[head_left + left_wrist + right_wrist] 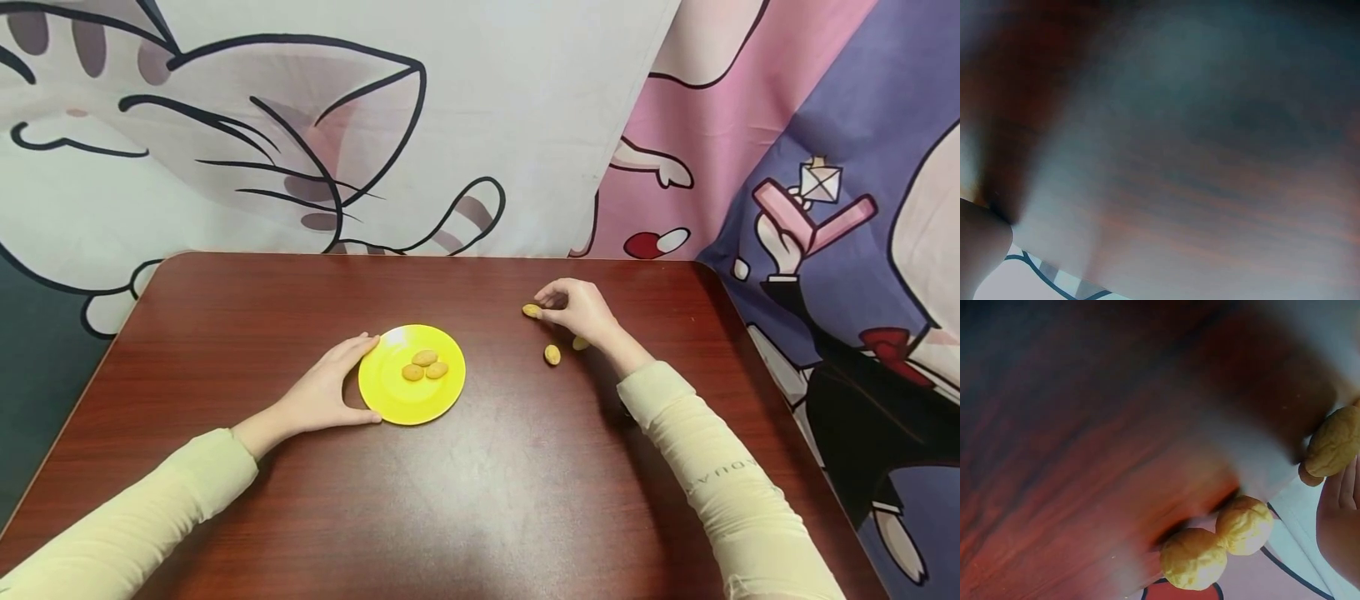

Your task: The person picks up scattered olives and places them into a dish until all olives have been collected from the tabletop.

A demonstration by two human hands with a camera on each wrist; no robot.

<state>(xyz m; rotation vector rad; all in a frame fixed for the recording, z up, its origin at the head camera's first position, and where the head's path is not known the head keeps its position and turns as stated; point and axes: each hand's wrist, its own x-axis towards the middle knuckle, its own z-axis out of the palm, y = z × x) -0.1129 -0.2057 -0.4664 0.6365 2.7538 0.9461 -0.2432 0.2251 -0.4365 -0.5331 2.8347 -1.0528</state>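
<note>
A round yellow plate (412, 410) lies on the table. My left hand (322, 386) holds its left side, fingers at the far rim and thumb at the near rim. On the plate lie three small yellow-brown ovals (424, 358). Over to the right, my right hand (581, 310) pinches another small yellow oval (531, 311) between thumb and fingers. Its wrinkled, potato-like skin shows in the right wrist view, where the same oval (1335, 442) is beside the fingers. Nearer me lies a loose oval (552, 355), and one more (581, 342) is partly hidden by the right wrist.
The dark red-brown wooden table (465, 500) reflects light in front of the plate. Behind it hangs a cartoon cat cloth (525, 100). Another patterned cloth (825, 250) borders the table's right side. The left wrist view shows mostly blurred tabletop.
</note>
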